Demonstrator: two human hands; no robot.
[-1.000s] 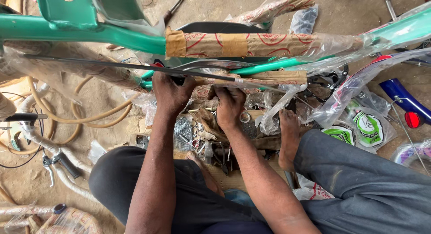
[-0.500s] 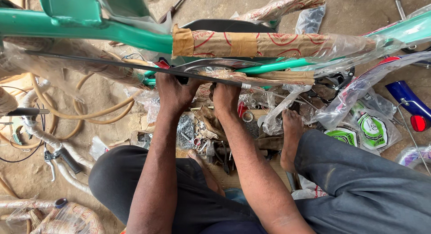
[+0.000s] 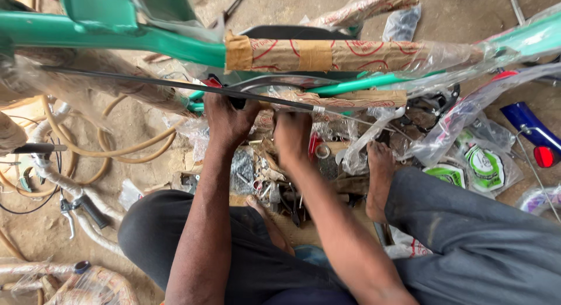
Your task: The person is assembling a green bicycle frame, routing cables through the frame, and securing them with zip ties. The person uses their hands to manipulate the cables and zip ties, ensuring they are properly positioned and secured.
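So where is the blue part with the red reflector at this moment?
In the head view, the blue part with the red reflector lies on the ground at the far right edge, beyond the person's right knee and beside the green-and-white packets.

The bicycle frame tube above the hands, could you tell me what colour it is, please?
The frame tube is green, clearest in the head view.

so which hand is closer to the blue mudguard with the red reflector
The right hand. It rests on the parts pile near the frame's middle, on the side toward the blue mudguard, though clearly apart from it. The left hand grips the thin black rod, farther away.
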